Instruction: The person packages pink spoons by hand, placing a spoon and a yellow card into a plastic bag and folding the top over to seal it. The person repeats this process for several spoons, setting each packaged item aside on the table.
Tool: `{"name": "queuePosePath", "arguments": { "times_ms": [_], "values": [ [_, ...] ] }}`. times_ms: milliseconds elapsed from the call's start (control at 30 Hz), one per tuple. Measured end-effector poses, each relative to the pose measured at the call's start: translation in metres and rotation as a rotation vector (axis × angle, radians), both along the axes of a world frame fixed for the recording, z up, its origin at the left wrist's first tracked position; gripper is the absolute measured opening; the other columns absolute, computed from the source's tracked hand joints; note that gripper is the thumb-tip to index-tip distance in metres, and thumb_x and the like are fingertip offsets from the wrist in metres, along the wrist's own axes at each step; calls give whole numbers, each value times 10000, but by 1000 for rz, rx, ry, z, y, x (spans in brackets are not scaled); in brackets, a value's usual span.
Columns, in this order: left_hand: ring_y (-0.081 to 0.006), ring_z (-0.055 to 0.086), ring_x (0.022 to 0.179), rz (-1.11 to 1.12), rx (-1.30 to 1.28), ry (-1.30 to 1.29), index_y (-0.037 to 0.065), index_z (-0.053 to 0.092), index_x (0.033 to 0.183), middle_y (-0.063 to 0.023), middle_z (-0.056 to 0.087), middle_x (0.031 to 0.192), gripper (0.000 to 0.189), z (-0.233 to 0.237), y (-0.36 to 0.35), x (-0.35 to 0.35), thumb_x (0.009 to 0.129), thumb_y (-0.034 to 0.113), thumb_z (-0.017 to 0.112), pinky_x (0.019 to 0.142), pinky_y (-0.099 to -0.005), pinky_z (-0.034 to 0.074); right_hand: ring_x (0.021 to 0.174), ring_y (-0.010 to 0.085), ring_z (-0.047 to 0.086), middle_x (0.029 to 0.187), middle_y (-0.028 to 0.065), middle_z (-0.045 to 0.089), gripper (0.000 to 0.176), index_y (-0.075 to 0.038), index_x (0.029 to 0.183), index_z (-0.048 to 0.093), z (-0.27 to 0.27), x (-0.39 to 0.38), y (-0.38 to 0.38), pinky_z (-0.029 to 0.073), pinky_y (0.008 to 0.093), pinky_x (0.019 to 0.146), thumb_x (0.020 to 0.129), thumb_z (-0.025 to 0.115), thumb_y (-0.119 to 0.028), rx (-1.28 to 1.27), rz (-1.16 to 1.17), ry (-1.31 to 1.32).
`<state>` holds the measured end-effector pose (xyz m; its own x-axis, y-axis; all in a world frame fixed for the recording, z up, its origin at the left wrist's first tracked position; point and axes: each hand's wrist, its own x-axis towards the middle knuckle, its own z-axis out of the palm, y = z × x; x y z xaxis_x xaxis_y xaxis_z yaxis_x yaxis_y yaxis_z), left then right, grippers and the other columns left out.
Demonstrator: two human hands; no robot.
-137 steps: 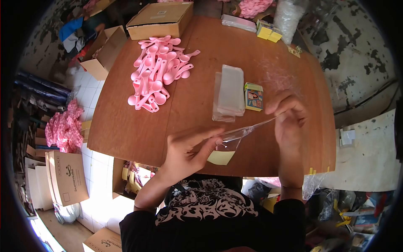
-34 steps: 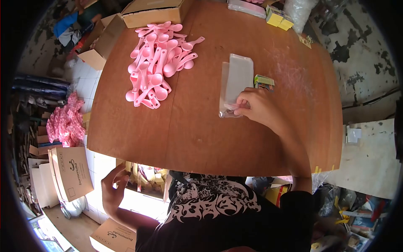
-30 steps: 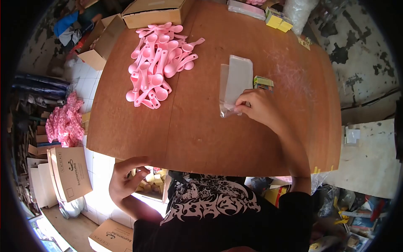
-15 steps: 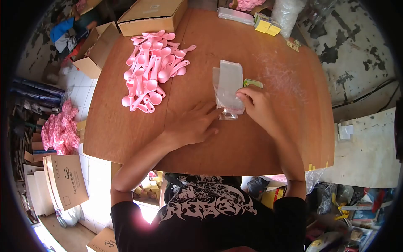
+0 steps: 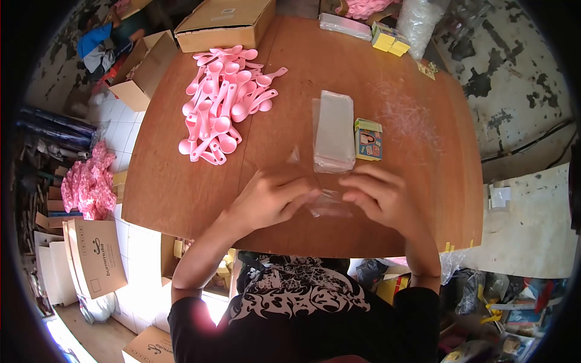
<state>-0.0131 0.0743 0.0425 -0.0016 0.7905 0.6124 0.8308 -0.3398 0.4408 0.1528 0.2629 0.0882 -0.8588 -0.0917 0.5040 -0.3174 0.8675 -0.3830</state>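
Between my two hands, just below the stack of clear plastic sleeves (image 5: pixel 334 130), is a thin clear bag (image 5: pixel 331 209). My left hand (image 5: pixel 275 195) pinches the bag's left side, its fingers curled together. On the other side my right hand (image 5: pixel 376 192) has its thumb and fingers at the bag's right edge; whether it grips the film is hard to tell. A small stack of colourful cards (image 5: pixel 368 140) lies right of the sleeves. Pink plastic spoons (image 5: pixel 218 103) form a heap on the left of the wooden table (image 5: pixel 290 72).
A closed cardboard box (image 5: pixel 224 27) stands at the table's back left. Yellow boxes (image 5: pixel 389 39) and another sleeve pack (image 5: pixel 345 26) lie at the back right. Thin clear strips (image 5: pixel 411 118) are scattered on the right. Another person (image 5: pixel 97 48) is at the far left.
Both hands have drawn back toward me from the sleeve stack, with a clear bag now between them. The cards, mostly hidden before by my right hand, now show.
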Motion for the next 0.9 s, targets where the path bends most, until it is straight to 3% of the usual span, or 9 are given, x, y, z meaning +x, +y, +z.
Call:
{"name": "queuePosePath", "arguments": {
  "times_ms": [67,100,133,200,233,400,633,833,900],
  "values": [
    [-211,694,806,115,-105,-542,-19,663,883,-109,698,864,64,4,-14,13,845,-13,715,759,-322,563,735,262,649,872,75,646,152,-61,923,705,-9,1,21,508,367,610,817,747,-163,-19,-254,-98],
    [-114,670,742,114,-97,-689,-3,662,999,-74,704,920,151,-1,-18,15,859,-18,717,689,-258,562,754,299,657,902,106,657,188,-35,980,701,-15,2,35,524,391,652,822,734,-131,76,-346,-139],
    [-114,670,742,114,-99,-691,-3,662,999,-74,704,920,151,-1,-20,17,859,-18,717,689,-258,562,754,299,657,902,106,657,188,-35,980,701,-20,2,42,524,391,652,822,734,-131,75,-346,-142],
    [-84,656,763,106,-157,-1168,1,629,1088,-67,702,933,225,-1,-22,17,877,-15,705,637,-242,560,794,306,664,959,110,671,235,-26,1039,689,-27,4,52,540,402,718,819,722,-101,388,-472,-129],
    [-77,647,775,80,-211,-1249,4,598,1154,-71,697,929,290,-6,-24,15,883,-6,702,622,-231,550,794,306,664,959,110,671,235,-26,1039,689,-32,5,54,540,402,718,819,722,-101,390,-473,-134],
    [-67,622,758,104,-221,-1335,-6,605,1135,-66,693,929,233,-20,-20,20,925,66,677,606,-221,518,893,300,655,976,107,700,225,-27,982,721,-61,9,74,536,379,791,761,751,-55,41,-500,-184],
    [-33,548,656,163,-261,-1350,-27,678,1052,-28,689,829,204,-16,-18,22,960,155,659,567,-204,436,863,288,660,928,104,699,144,-14,903,728,-69,5,91,533,380,764,761,742,-33,26,-436,-107],
    [-58,620,634,234,-211,-1456,-25,714,989,-43,695,801,223,-13,-21,21,931,190,700,528,-194,478,759,266,663,888,103,688,149,-21,993,686,-39,8,59,529,336,701,849,657,2,222,-581,25],
    [-60,627,652,259,-215,-1460,-25,718,994,-46,699,806,224,-14,-20,19,925,189,707,524,-193,479,717,173,652,847,84,679,124,2,1038,655,-28,14,41,514,279,661,926,621,-39,-231,-608,143]
  ]
}}
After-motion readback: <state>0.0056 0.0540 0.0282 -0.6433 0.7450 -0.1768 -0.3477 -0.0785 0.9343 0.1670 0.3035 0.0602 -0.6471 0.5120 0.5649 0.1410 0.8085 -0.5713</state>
